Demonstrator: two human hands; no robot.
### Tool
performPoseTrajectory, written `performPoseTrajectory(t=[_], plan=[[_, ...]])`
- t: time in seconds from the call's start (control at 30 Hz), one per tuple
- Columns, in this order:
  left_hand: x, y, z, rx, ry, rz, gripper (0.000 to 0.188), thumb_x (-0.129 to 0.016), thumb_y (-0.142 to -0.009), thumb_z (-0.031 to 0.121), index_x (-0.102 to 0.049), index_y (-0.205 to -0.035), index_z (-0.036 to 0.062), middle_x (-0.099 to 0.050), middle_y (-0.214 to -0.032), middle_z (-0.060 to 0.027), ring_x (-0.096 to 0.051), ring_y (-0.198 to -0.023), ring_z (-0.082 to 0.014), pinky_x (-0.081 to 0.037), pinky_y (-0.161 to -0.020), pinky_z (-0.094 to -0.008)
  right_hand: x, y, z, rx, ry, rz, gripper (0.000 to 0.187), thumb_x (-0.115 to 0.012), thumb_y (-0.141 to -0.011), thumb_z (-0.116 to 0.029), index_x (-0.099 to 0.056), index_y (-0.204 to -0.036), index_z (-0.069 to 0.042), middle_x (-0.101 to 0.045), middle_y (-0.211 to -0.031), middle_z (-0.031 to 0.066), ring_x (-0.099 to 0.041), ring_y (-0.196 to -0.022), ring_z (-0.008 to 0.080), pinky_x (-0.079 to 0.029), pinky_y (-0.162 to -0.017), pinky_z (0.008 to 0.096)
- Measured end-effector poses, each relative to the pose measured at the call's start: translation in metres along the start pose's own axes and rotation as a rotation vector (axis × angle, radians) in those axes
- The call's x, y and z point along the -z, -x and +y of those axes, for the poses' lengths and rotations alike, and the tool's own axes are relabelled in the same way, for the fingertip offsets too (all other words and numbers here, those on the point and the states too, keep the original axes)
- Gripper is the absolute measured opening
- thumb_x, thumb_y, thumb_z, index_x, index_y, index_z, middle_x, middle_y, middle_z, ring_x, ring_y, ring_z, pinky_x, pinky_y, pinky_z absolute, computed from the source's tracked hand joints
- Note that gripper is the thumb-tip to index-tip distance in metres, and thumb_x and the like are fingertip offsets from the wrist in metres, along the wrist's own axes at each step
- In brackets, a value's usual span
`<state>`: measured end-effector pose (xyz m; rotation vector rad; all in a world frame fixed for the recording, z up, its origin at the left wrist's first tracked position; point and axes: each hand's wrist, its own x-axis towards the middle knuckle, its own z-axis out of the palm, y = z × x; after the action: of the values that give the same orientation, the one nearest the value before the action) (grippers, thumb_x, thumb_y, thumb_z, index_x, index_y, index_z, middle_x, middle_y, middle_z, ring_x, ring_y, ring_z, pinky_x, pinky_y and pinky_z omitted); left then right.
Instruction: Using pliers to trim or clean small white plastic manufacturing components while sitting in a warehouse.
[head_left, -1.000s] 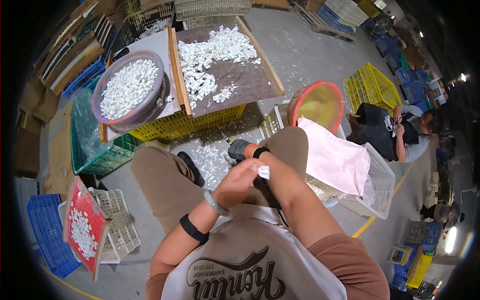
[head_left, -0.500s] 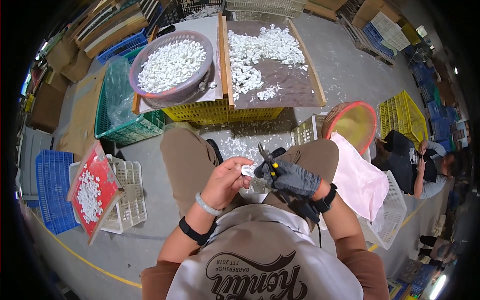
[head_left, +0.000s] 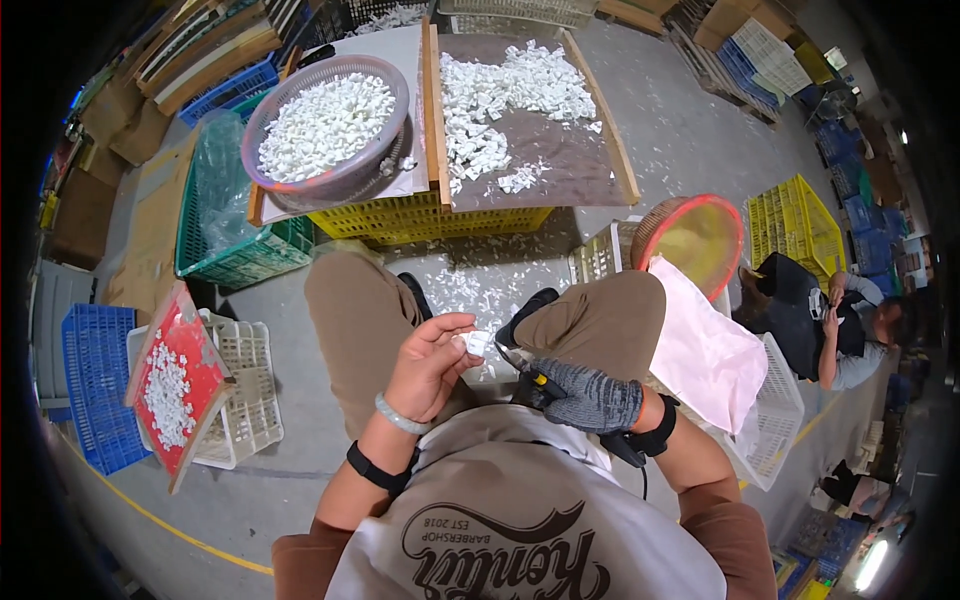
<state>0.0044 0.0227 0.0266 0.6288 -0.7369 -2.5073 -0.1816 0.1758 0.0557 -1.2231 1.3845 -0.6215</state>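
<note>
While the person sits with knees apart above a grey floor [head_left: 690, 130], the bare left hand [head_left: 428, 365] is curled, its thumb and fingertips [head_left: 462, 322] pinching a small white piece [head_left: 479, 343] held between the knees, just over the lap. Close beside it on the right, the right hand [head_left: 590, 395], in a grey knit glove, is closed around a small tool [head_left: 528, 370] with a dark handle and a yellow mark; the tool's tip points toward the white piece, though whether it touches cannot be told. White scraps [head_left: 470, 290] lie scattered on the floor between the person's feet. Ahead, a yellow crate [head_left: 400, 215] carries a wooden tray [head_left: 580, 165] strewn with white pieces and, to its left, a round purple basket [head_left: 375, 165] heaped with more of them. A green crate [head_left: 235, 255] with clear plastic stands left of the yellow one. At the person's left, a red tray [head_left: 185, 330] holding white pieces leans on a white crate [head_left: 250, 390], with a blue crate [head_left: 95, 390] beyond it. At the right, a pink cloth [head_left: 705, 355] drapes over a white basket [head_left: 775, 430], next to a round red-rimmed basket [head_left: 700, 235]. Farther right, another person [head_left: 810, 310] sits low by yellow crates [head_left: 790, 215].
</note>
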Motion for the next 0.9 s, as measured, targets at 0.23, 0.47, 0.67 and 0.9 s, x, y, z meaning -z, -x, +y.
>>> performPoseTrajectory(t=[0.23, 0.47, 0.67, 0.9], plan=[[0.006, 0.000, -0.005, 0.013, -0.063, -0.032, 0.020, -0.053, -0.089, 0.003, -0.058, -0.108, -0.0011, -0.063, -0.097, -0.0096, -0.062, -0.084, -0.0167, -0.051, -0.079, -0.0295, -0.005, -0.006, 0.003, 0.046, 0.255, 0.079, 0.028, -0.054, -0.080, -0.007, -0.054, -0.108, -0.005, -0.060, -0.082, 0.0142, -0.060, -0.073, 0.0281, -0.046, -0.066, 0.0367], [0.009, 0.000, -0.005, 0.007, -0.135, -0.034, 0.021, -0.054, -0.087, -0.002, -0.059, -0.107, -0.0028, -0.063, -0.097, -0.0079, -0.062, -0.085, -0.0131, -0.052, -0.078, -0.0265, -0.007, -0.005, 0.010, 0.042, 0.345, 0.143, 0.029, -0.055, -0.079, -0.011, -0.054, -0.108, -0.005, -0.060, -0.073, 0.0173, -0.060, -0.070, 0.0336, -0.046, -0.064, 0.0400], [0.004, 0.000, -0.001, 0.059, -0.197, 0.011, 0.021, -0.055, -0.086, -0.002, -0.059, -0.106, -0.0033, -0.064, -0.094, -0.0084, -0.063, -0.082, -0.0140, -0.052, -0.076, -0.0269, -0.005, -0.006, 0.026, 0.064, 0.300, 0.051, 0.027, -0.054, -0.081, -0.014, -0.054, -0.105, -0.003, -0.060, -0.076, 0.0188, -0.061, -0.072, 0.0345, -0.047, -0.065, 0.0410], [0.007, -0.002, -0.007, 0.050, -0.233, 0.060, 0.018, -0.056, -0.085, -0.004, -0.061, -0.103, -0.0042, -0.065, -0.089, -0.0107, -0.064, -0.078, -0.0160, -0.053, -0.075, -0.0282, -0.001, -0.008, 0.003, -0.089, 0.419, 0.098, 0.020, -0.056, -0.082, -0.019, -0.057, -0.094, -0.003, -0.059, -0.074, 0.0194, -0.059, -0.068, 0.0359, -0.046, -0.063, 0.0423]])
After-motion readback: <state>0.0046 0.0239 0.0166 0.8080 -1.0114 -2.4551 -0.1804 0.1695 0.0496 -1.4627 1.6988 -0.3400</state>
